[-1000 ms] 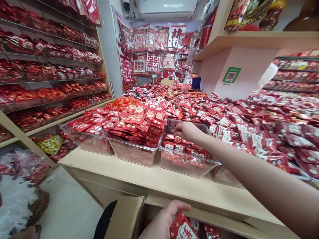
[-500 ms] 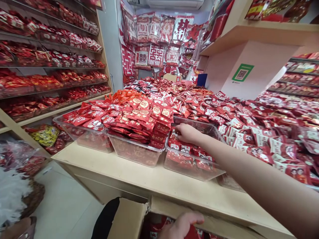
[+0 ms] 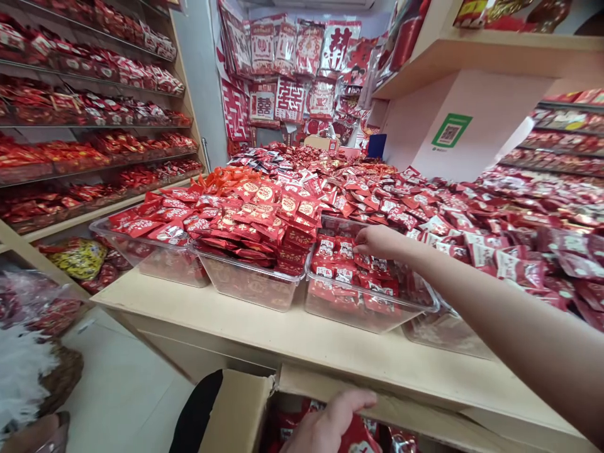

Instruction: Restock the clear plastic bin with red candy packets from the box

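My right hand [image 3: 381, 243] reaches into a clear plastic bin [image 3: 349, 316], its fingers curled down onto small red packets [image 3: 336, 267] printed with white and dark figures. The packets sit in rows at the bin's left and front; more of its wall shows at the back right. My left hand [image 3: 325, 423] is low in front, over an open cardboard box [image 3: 238, 406]. Its thumb points right, above a red packet [image 3: 359, 435] that it seems to grip; its other fingers are mostly hidden. More red packets lie inside the box.
Two more clear bins, one heaped with red gold-printed packets [image 3: 264, 211], stand left of it along the pale counter [image 3: 226, 314]. Another clear bin [image 3: 448, 333] is at the right. Loose packets [image 3: 425, 201] pile up behind. Shelves [image 3: 94, 126] line the left wall.
My right hand has moved right and slightly back within the bin, uncovering rows of packets. My left hand stays over the box, shifted slightly left in view.
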